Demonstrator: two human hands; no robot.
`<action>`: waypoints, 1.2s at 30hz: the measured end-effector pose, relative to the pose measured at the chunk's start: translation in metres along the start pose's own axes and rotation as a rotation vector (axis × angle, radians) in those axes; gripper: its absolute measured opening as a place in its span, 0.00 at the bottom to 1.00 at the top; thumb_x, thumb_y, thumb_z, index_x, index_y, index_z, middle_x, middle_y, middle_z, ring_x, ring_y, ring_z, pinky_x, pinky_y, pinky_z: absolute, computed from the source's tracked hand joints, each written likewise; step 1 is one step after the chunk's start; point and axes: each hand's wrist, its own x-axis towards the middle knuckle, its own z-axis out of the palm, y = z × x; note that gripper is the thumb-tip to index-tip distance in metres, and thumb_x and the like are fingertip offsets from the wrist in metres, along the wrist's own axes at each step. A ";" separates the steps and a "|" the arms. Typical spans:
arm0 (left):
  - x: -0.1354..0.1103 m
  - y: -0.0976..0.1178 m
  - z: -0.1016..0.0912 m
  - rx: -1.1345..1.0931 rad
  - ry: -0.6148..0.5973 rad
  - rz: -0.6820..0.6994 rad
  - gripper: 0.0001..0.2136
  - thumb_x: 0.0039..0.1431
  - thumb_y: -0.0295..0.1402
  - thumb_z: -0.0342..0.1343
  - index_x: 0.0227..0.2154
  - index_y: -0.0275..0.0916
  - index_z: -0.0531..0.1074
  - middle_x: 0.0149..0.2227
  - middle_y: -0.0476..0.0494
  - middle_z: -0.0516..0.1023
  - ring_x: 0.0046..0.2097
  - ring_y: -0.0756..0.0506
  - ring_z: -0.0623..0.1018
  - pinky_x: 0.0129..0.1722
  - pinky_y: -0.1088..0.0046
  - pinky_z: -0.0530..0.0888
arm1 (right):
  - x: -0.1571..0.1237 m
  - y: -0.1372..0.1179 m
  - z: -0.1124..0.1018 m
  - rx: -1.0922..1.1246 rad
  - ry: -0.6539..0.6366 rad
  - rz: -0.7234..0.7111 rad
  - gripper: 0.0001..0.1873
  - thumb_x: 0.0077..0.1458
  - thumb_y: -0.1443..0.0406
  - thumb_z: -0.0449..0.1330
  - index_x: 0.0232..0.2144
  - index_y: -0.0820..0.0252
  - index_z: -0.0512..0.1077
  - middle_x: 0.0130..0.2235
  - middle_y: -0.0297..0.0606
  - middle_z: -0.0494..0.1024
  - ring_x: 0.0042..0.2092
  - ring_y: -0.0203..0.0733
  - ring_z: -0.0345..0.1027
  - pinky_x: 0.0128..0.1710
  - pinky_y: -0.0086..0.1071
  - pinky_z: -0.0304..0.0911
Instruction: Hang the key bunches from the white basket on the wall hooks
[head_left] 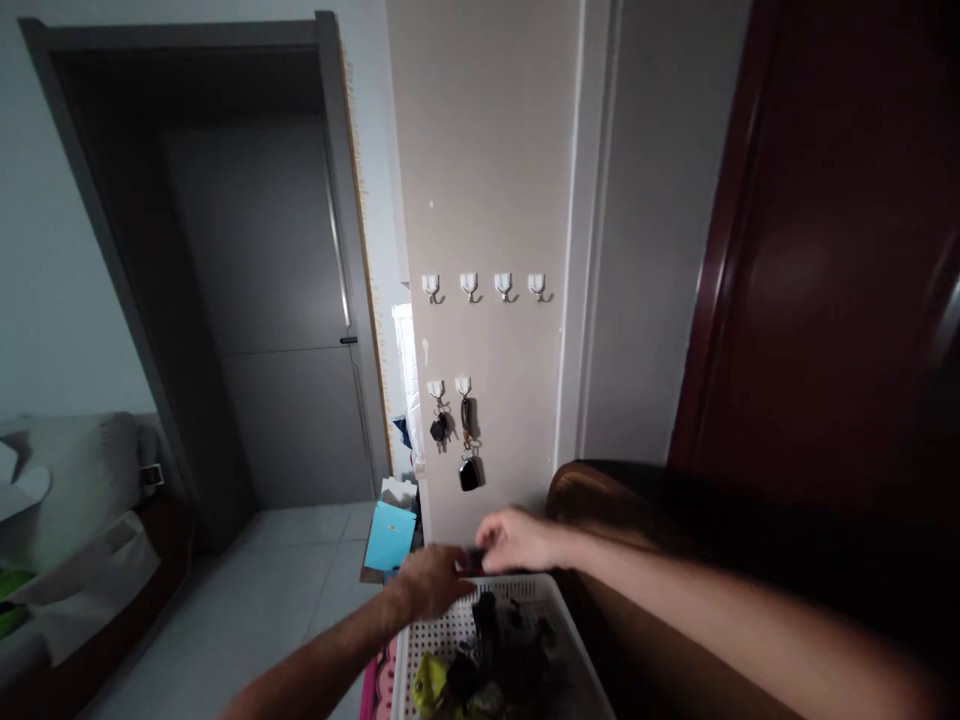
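Note:
My left hand (pixel 435 582) is over the far left rim of a white perforated plastic basket (pixel 564 606), its fingers curled. My right hand (pixel 516 540) is close by on the right, above the far rim, with fingers bent and pinched together. Between the fingertips shows a small dark thing (pixel 474 560), too blurred and shadowed to name. Inside the basket lie several dark items and a yellow-green crumpled thing (pixel 430 684). On the wall ahead, a bunch of keys (pixel 439 428) hangs from one hook, and a strap with a black fob (pixel 469 474) from another.
A row of white wall hooks (pixel 503 286) runs above the hung keys. Left of the basket stands a light-blue box (pixel 391 538). To the right is a brown rounded piece of furniture (pixel 600 490) beside a dark red door (pixel 840 300). A grey door (pixel 277 250) is at left.

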 end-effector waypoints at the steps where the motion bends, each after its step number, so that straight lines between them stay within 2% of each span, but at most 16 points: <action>1: 0.014 0.000 -0.013 -0.026 0.071 -0.040 0.11 0.35 0.36 0.51 0.27 0.42 0.67 0.25 0.47 0.72 0.29 0.47 0.70 0.27 0.75 0.62 | 0.013 -0.004 -0.010 0.020 0.148 -0.005 0.15 0.32 0.66 0.55 0.28 0.65 0.67 0.25 0.34 0.70 0.26 0.31 0.60 0.24 0.23 0.54; 4: 0.062 0.003 -0.047 -0.198 0.373 -0.164 0.16 0.38 0.36 0.49 0.34 0.38 0.63 0.30 0.42 0.71 0.33 0.45 0.70 0.29 0.73 0.63 | 0.059 -0.010 -0.035 -0.006 0.574 0.035 0.15 0.37 0.63 0.52 0.31 0.66 0.66 0.30 0.39 0.70 0.32 0.34 0.62 0.30 0.25 0.55; 6: 0.088 0.005 -0.060 -0.338 0.531 -0.262 0.19 0.38 0.37 0.50 0.36 0.36 0.60 0.33 0.39 0.70 0.35 0.45 0.69 0.30 0.73 0.63 | 0.084 -0.009 -0.042 -0.048 0.722 0.110 0.16 0.38 0.62 0.52 0.32 0.65 0.66 0.33 0.42 0.70 0.34 0.37 0.62 0.31 0.27 0.55; 9: 0.109 0.011 -0.062 -0.489 0.608 -0.347 0.21 0.36 0.39 0.52 0.36 0.35 0.58 0.34 0.38 0.69 0.36 0.44 0.69 0.31 0.72 0.63 | 0.107 -0.006 -0.039 -0.097 0.738 0.176 0.13 0.39 0.61 0.51 0.28 0.63 0.66 0.31 0.41 0.71 0.33 0.39 0.62 0.29 0.27 0.54; 12: 0.112 0.019 -0.056 -0.557 0.684 -0.424 0.23 0.37 0.39 0.52 0.37 0.36 0.54 0.36 0.38 0.68 0.37 0.42 0.68 0.32 0.69 0.63 | 0.113 -0.003 -0.033 -0.109 0.738 0.161 0.09 0.42 0.64 0.48 0.24 0.61 0.66 0.28 0.39 0.71 0.31 0.37 0.63 0.27 0.25 0.54; 15: 0.113 0.028 -0.052 -0.624 0.761 -0.387 0.21 0.38 0.36 0.52 0.37 0.37 0.53 0.35 0.40 0.68 0.36 0.45 0.69 0.33 0.70 0.64 | 0.109 -0.007 -0.036 -0.078 0.833 0.124 0.10 0.44 0.64 0.46 0.26 0.62 0.64 0.27 0.38 0.70 0.30 0.35 0.62 0.27 0.25 0.53; 17: 0.116 0.035 -0.051 -0.731 0.759 -0.311 0.20 0.38 0.33 0.53 0.36 0.37 0.54 0.33 0.41 0.69 0.34 0.48 0.70 0.32 0.74 0.64 | 0.106 -0.016 -0.042 -0.057 0.878 0.066 0.10 0.45 0.64 0.44 0.27 0.61 0.63 0.26 0.36 0.69 0.29 0.34 0.62 0.26 0.24 0.53; 22: 0.128 0.045 -0.055 -1.031 0.613 -0.232 0.13 0.39 0.28 0.52 0.32 0.34 0.59 0.25 0.46 0.69 0.25 0.54 0.69 0.24 0.79 0.65 | 0.097 -0.039 -0.061 -0.169 0.858 -0.060 0.09 0.45 0.63 0.46 0.22 0.60 0.64 0.23 0.34 0.69 0.26 0.32 0.60 0.25 0.23 0.52; 27: 0.120 0.036 -0.064 -1.106 0.535 -0.227 0.03 0.42 0.29 0.49 0.22 0.33 0.62 0.16 0.52 0.64 0.18 0.56 0.65 0.20 0.80 0.64 | 0.085 -0.027 -0.073 -0.165 0.688 0.065 0.10 0.43 0.62 0.47 0.20 0.60 0.65 0.18 0.33 0.67 0.22 0.31 0.60 0.20 0.23 0.50; 29: 0.113 0.030 -0.072 -1.150 0.528 -0.228 0.03 0.44 0.29 0.47 0.22 0.34 0.62 0.15 0.54 0.63 0.15 0.57 0.64 0.20 0.80 0.64 | 0.081 -0.021 -0.079 -0.140 0.661 0.099 0.11 0.42 0.61 0.47 0.20 0.60 0.66 0.18 0.32 0.67 0.21 0.31 0.59 0.19 0.23 0.50; 32: 0.107 0.026 -0.091 -1.205 0.519 -0.204 0.04 0.45 0.30 0.45 0.20 0.34 0.60 0.14 0.54 0.62 0.15 0.58 0.63 0.21 0.80 0.65 | 0.080 -0.023 -0.088 -0.144 0.710 0.071 0.13 0.43 0.59 0.46 0.20 0.60 0.66 0.17 0.32 0.67 0.21 0.32 0.59 0.18 0.23 0.49; 36: 0.105 0.043 -0.122 -1.287 0.510 -0.092 0.05 0.46 0.30 0.45 0.20 0.34 0.60 0.16 0.52 0.64 0.17 0.57 0.65 0.19 0.82 0.64 | 0.086 -0.046 -0.102 -0.200 0.759 0.045 0.14 0.43 0.58 0.45 0.19 0.59 0.67 0.17 0.32 0.66 0.21 0.32 0.59 0.18 0.24 0.49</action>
